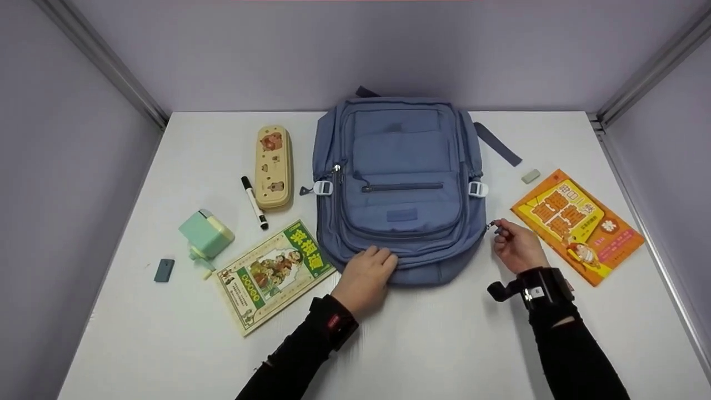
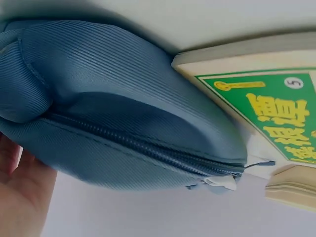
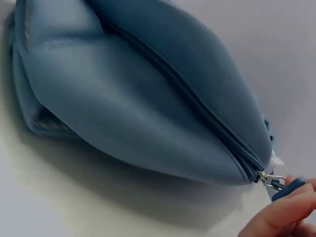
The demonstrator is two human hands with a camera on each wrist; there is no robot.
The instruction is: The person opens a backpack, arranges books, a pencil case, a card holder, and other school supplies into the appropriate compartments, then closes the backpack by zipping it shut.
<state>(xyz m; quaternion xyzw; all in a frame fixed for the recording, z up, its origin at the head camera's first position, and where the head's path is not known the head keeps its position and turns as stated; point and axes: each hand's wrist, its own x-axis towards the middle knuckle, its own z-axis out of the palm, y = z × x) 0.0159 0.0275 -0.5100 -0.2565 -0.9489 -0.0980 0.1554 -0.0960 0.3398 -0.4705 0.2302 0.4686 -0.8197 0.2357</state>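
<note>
A blue backpack (image 1: 408,153) lies front side up in the middle of the white table. At its lower edge the left hand (image 1: 366,278) grips the fabric, its fingers curled over the front; the thumb is hidden in the head view. By the bag's lower right side the right hand (image 1: 516,244) pinches a zipper pull (image 3: 290,188) between thumb and fingers. Its metal slider (image 3: 261,176) sits at the end of a zipper track that curves round the bag. Left of the backpack, close to the left hand, lies a green and cream book (image 1: 275,275).
On the left are a cream pencil case (image 1: 273,166), a marker (image 1: 254,203), a mint pencil sharpener (image 1: 205,233) and a dark eraser-like block (image 1: 164,270). To the right lie an orange book (image 1: 577,228), a pale eraser (image 1: 531,176) and a strap (image 1: 498,144). Panels (image 1: 361,50) border the table.
</note>
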